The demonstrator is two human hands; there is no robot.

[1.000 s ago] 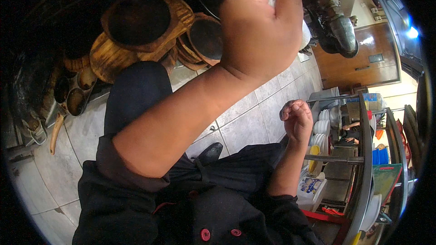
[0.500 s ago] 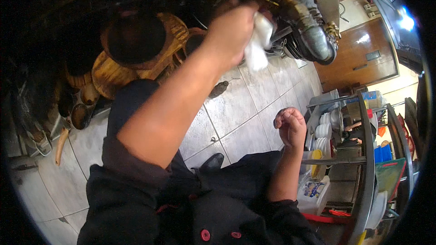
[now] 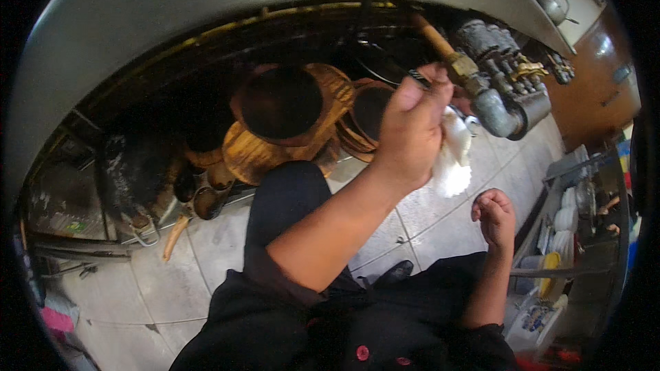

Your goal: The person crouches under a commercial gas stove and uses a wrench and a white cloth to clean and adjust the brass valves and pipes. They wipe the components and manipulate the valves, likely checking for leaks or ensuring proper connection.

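From the head camera, my left hand [image 3: 414,130] is up over the grey tiled floor [image 3: 440,223], its fingers folded tight around a crumpled white cloth [image 3: 455,158] that hangs down past the palm on the right. A short, dark, ridged piece [image 3: 418,79] shows at the top of my grip; I can't tell what it belongs to. Just beyond the cloth is a grey metal pipe elbow [image 3: 495,115], joined to a brass-coloured fitting [image 3: 465,65].

My right hand [image 3: 495,218] is lower and well apart, fingers curled into a loose fist near the stacked white plates [image 3: 565,216] on the rack. Left of my forearm, a round brown bowl with a blackened inside [image 3: 282,106] sits over an oval, streaky wooden board [image 3: 247,154], beyond my black-clothed knee [image 3: 289,195].
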